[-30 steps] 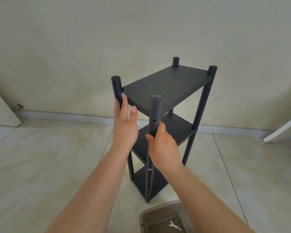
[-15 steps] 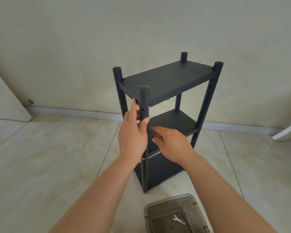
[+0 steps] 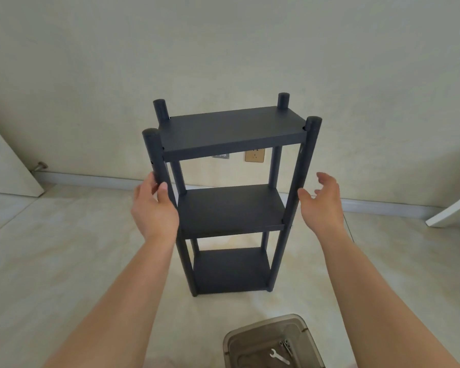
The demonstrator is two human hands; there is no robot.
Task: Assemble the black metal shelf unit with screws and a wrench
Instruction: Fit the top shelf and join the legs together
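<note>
The left hand (image 3: 154, 213) is wrapping its fingers (image 3: 149, 185) and thumb around the near-left post (image 3: 158, 166) of the black shelf unit (image 3: 231, 203), gripping it just under the top shelf (image 3: 231, 128), while the right hand (image 3: 322, 205) is hovering just beside the near-right post (image 3: 299, 179), fingers spread apart and loosely curved, holding nothing; whether the thumb is grazing that post is hard to tell. The unit is standing upright on the tiled floor (image 3: 64, 261), squarely facing the camera, all three shelves seated between four posts, with the middle shelf (image 3: 231, 211) sitting between the two forearms. Through the gap under the top shelf a gold-coloured wall socket (image 3: 255, 155) and a grey plate (image 3: 221, 156) beside it are showing on the wall (image 3: 223, 49) behind. Down at the lower edge, a translucent brown plastic box (image 3: 250, 338) is sitting on the floor just in front of the unit, with a small silver wrench (image 3: 278, 356) and a few screws (image 3: 286, 345) lying inside. A white door (image 3: 6, 166) is standing far left with a doorstop (image 3: 39, 166) near its foot, and a white board edge (image 3: 454, 208) is leaning in at far right. Compared with half a second ago, the unit is now turned from a corner-on angle to face straight on, and the right hand is now out at the right post instead of close in beside the left one.
</note>
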